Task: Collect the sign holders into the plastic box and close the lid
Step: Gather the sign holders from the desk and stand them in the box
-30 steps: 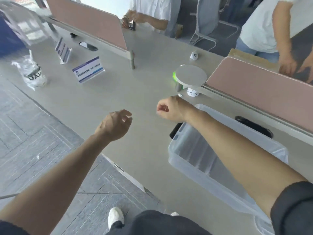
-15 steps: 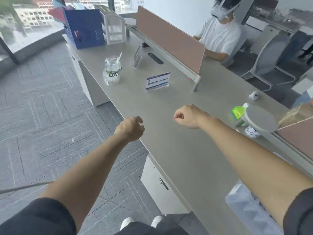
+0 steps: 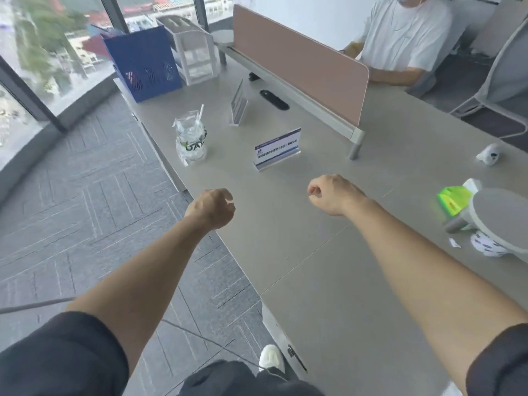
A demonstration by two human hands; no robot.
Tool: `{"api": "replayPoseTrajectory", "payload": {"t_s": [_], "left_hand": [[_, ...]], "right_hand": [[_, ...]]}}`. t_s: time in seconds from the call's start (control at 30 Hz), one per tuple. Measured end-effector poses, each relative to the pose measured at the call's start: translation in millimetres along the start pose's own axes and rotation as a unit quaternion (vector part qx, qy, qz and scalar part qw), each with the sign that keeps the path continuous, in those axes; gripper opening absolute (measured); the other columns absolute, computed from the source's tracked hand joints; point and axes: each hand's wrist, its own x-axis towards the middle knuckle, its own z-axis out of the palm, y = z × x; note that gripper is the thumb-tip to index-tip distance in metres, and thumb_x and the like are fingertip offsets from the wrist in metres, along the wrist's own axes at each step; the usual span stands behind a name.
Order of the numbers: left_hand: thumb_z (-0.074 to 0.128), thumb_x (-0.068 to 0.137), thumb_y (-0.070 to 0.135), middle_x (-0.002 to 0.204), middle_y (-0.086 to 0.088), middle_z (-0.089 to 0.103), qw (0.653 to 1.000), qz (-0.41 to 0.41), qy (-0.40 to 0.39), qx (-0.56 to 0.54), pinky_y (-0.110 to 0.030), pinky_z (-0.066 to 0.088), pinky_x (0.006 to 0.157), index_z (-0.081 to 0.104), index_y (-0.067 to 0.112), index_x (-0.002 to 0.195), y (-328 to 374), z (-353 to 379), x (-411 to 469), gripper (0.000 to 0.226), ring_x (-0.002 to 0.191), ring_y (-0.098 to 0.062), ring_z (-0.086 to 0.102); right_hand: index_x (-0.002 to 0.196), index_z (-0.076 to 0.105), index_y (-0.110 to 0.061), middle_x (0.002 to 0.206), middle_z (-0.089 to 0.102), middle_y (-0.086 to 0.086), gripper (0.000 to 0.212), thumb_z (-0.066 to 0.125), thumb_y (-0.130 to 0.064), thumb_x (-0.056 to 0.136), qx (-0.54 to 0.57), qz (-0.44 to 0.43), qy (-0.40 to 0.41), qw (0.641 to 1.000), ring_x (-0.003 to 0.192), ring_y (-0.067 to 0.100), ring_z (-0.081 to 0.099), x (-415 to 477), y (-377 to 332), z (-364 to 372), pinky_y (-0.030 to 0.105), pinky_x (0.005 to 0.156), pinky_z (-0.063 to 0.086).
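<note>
Two clear acrylic sign holders stand on the grey desk (image 3: pixel 314 281). The nearer sign holder (image 3: pixel 277 148) shows a white and blue card and faces me. The farther sign holder (image 3: pixel 238 105) stands edge-on behind it. My left hand (image 3: pixel 210 208) hovers over the desk's front edge, fingers curled shut with nothing in them. My right hand (image 3: pixel 333 194) is a loose fist above the desk, below and right of the nearer holder, apart from it. The plastic box is out of view.
A plastic-wrapped cup with a straw (image 3: pixel 191 138) stands left of the holders. A blue file box (image 3: pixel 143 64) and white rack (image 3: pixel 194 52) sit at the far end. A pink divider (image 3: pixel 300 61) runs along the back; a person sits behind it. A round grey stand (image 3: pixel 500 218) is at right.
My view has swung left along the desk; the plastic box has left the frame and the sign holders are closer. Both hands stay closed and extended forward.
</note>
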Motion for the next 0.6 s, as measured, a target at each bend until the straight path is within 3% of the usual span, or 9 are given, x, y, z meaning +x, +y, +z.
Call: {"api": "replayPoseTrajectory", "payload": {"t_s": [0.17, 0.3, 0.43, 0.6], "left_hand": [[0.053, 0.089, 0.034, 0.108, 0.001, 0.070, 0.998, -0.020, 0.038, -0.047, -0.035, 0.050, 0.090, 0.063, 0.025, 0.115, -3, -22, 63, 0.030, 0.101, -0.025, 0.064], [0.057, 0.089, 0.032, 0.108, -0.001, 0.068, 0.997, 0.023, 0.057, -0.050, -0.035, 0.049, 0.089, 0.062, 0.021, 0.117, -6, -12, 127, 0.031, 0.101, -0.024, 0.063], [0.062, 0.086, 0.034, 0.114, 0.000, 0.063, 0.996, 0.041, 0.044, -0.067, -0.036, 0.048, 0.089, 0.058, 0.024, 0.123, -7, 11, 200, 0.038, 0.108, -0.023, 0.059], [0.072, 0.076, 0.048, 0.125, -0.004, 0.056, 0.988, 0.054, 0.001, -0.144, -0.042, 0.047, 0.095, 0.046, 0.024, 0.133, 2, 46, 277, 0.068, 0.116, -0.026, 0.052]], "right_hand": [[0.125, 0.060, -0.022, 0.124, 0.059, 0.005, 0.034, 0.060, -0.032, 0.093, 0.042, -0.029, 0.052, 0.997, 0.111, 0.027, 0.057, 65, 0, -27, 0.034, 0.093, 0.046], [0.119, 0.063, -0.021, 0.119, 0.060, 0.006, 0.028, 0.057, -0.031, 0.094, 0.001, -0.045, 0.090, 0.995, 0.104, 0.031, 0.060, 127, -5, -35, 0.036, 0.084, 0.049], [0.112, 0.065, -0.019, 0.117, 0.060, 0.004, 0.020, 0.056, -0.026, 0.095, -0.053, -0.041, 0.132, 0.989, 0.101, 0.033, 0.059, 190, -4, -17, 0.031, 0.071, 0.039], [0.133, 0.054, -0.020, 0.137, 0.048, 0.004, 0.043, 0.062, -0.026, 0.092, -0.073, 0.007, 0.093, 0.993, 0.124, 0.031, 0.046, 275, 2, 13, 0.041, 0.090, 0.047]]}}
